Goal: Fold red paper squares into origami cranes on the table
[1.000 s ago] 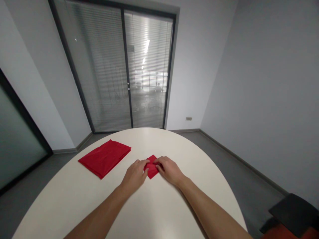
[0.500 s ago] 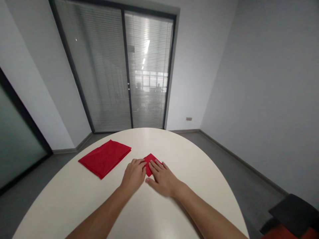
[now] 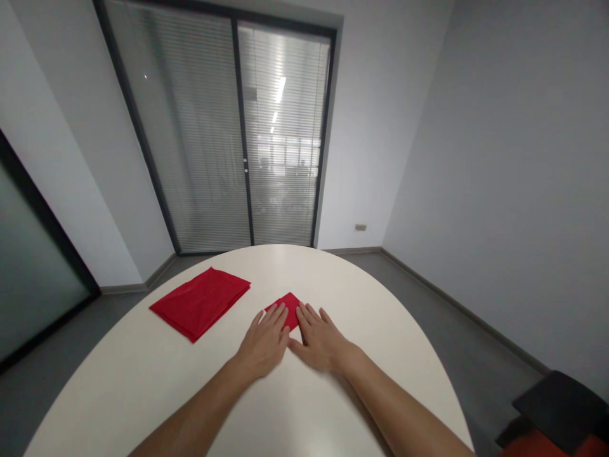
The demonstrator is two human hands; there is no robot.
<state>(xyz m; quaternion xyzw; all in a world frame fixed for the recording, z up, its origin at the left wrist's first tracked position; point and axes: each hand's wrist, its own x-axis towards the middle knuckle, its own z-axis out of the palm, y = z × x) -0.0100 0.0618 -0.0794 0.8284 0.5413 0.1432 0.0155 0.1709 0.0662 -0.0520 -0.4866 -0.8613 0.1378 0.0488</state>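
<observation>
A small folded red sheet [image 3: 291,306], paper or thin cloth, lies flat on the white round table [image 3: 333,279], partly covered by both hands. My left hand [image 3: 266,336] rests palm down with its fingers stretched over the sheet's left part. At the right edge, my right hand [image 3: 320,337] also lies flat, its fingertips touching the sheet. The two thumbs nearly meet at the near side. How the sheet is folded under my fingers is hidden.
A larger folded red stack [image 3: 200,304] of the same look lies on the table to the left. Past the far edge is a framed glass door [image 3: 285,152] with blinds. A black and orange chair [image 3: 564,409] stands at the lower right.
My left hand has uncurled from the sheet's left edge and now lies flat over it. My right hand has slid slightly right. More of the sheet's left corner shows.
</observation>
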